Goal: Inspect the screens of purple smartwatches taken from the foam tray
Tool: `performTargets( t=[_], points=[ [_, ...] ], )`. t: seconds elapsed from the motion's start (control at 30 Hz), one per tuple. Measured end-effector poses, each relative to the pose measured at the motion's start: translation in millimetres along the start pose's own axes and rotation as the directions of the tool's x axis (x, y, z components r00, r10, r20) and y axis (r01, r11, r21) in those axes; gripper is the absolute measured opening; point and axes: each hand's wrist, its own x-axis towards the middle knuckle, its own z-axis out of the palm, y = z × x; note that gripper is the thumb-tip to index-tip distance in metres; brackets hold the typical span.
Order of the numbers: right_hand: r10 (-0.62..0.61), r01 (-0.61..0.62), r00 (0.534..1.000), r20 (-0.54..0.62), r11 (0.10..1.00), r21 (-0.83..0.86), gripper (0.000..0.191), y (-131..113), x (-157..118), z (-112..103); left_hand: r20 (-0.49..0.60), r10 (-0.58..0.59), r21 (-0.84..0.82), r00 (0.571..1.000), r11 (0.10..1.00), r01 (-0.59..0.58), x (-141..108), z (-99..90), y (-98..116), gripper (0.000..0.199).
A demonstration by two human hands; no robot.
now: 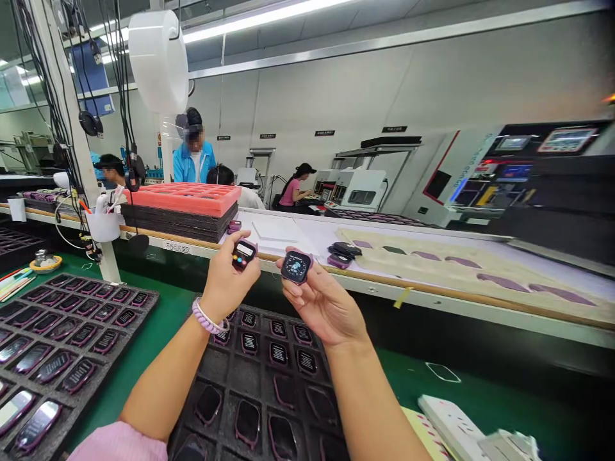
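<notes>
L hand [227, 276] pinches one watch [245, 253] at 11 o'clock, R hand [331, 306] a 2nd watch [295, 266] at 12 (edge-held, prob. so screens stay uncovered).

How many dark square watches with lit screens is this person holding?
2: a dark square watch with coloured dots in the left hand, a round-dial watch in the right hand. Others could be hidden.

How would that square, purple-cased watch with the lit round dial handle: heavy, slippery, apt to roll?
The square, purple-cased watch is probably light, since the right hand holds it between thumb and fingers. Its squarish body seems likelier to slide than roll. The smooth, glass-like screen may be slippery.
</notes>
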Motion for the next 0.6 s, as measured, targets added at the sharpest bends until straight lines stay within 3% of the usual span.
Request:
performTargets(
  t=[0.37, 0.6],
  points=[
    [-0.027, 0.027, 0.999, 0.019, 1.0, 0.009, 0.045, -1.0, -0.5, -1.7, -0.019, -0.016, 0.047, 1.0, 0.999, 0.017, 1.0, -1.2, -0.7, 0.039],
    [-0.002, 0.002, 1.0, -0.019, 0.999, -0.035, 0.049, -2.5, -0.4, 1.0, 0.063, -0.2, -0.125, 0.978, 0.97, 0.206, 1.7, -0.1, -0.4, 0.041]
  ],
)
